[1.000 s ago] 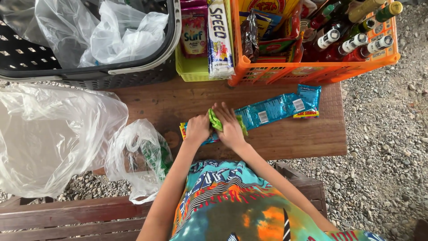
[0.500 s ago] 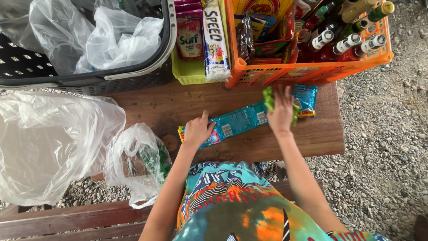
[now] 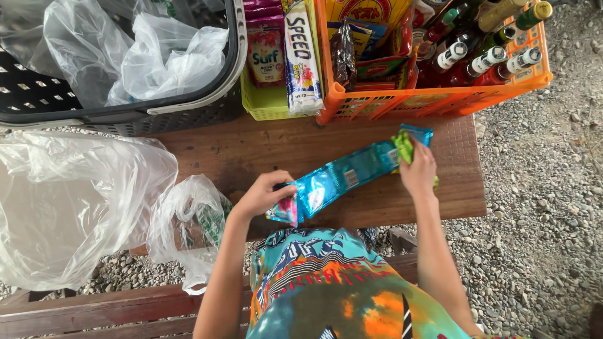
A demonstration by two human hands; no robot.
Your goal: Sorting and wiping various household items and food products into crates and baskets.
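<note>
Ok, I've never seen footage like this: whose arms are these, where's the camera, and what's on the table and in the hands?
There is no machine here. The camera sits on a person's head and looks down at their own two bare hands.

The left hand grips one end of a long strip of blue sachets, lifted off the wooden table. The right hand holds a green cloth against the strip's other end.

At the table's far edge stand a dark basket with clear plastic bags, a small yellow-green tray and an orange crate with packets and bottles. More plastic bags lie at the left.
</note>
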